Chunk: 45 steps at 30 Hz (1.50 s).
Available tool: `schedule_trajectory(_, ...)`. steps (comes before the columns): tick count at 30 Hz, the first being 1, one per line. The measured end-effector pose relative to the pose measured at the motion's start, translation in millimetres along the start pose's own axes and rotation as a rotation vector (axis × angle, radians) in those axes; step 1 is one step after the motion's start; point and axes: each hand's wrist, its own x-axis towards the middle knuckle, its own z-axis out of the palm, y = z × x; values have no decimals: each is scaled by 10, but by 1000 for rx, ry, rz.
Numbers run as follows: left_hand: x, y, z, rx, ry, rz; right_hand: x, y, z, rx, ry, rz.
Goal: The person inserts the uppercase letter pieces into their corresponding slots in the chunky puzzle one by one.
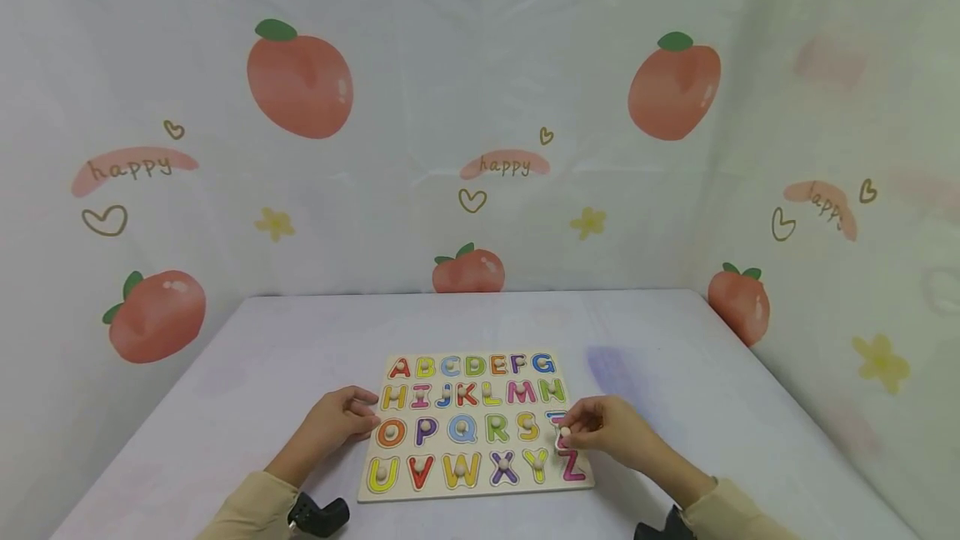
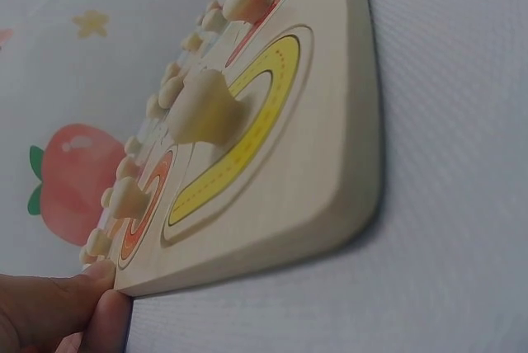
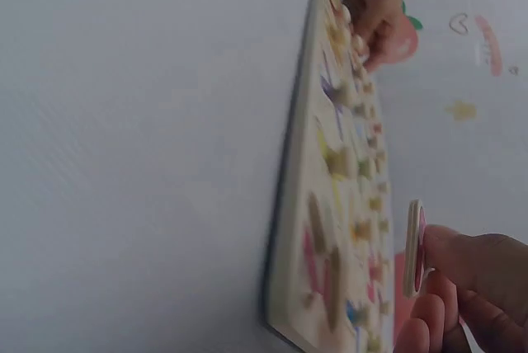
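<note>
A wooden alphabet puzzle board (image 1: pixel 480 414) with colourful knobbed letters lies flat on the table. At its left edge, near the orange O, my left hand (image 1: pixel 342 419) holds the rim between thumb and finger. The left wrist view shows those fingertips (image 2: pixel 99 275) at the edge, past the yellow U (image 2: pixel 268 114). Above the board's right side, my right hand (image 1: pixel 603 430) pinches a pink-faced letter piece (image 3: pixel 415 247), lifted and seen edge-on. Its letter cannot be read. Below it in the head view is the magenta Z place (image 1: pixel 573 467), with no knob visible. Fingers partly cover the T.
The white-covered table (image 1: pixel 300 340) extends around the board. A white curtain (image 1: pixel 405 107) printed with fruit and hearts hangs behind and on both sides. Dark wrist devices (image 1: pixel 318 515) sit near both sleeves.
</note>
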Motion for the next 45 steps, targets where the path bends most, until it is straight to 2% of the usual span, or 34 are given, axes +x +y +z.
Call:
schedule_trajectory(3, -1, 3, -1, 8, 2, 6, -72, 23, 63, 8, -23, 7)
schedule_trajectory(14, 8, -7, 4, -2, -4, 8, -210, 138, 162, -7, -24, 59)
schedule_trajectory(34, -43, 42, -17, -51, -12, 6, -172, 139, 190, -64, -40, 45)
schedule_trajectory(45, -38, 41, -22, -48, -18, 1, -159, 130, 174, -40, -71, 20)
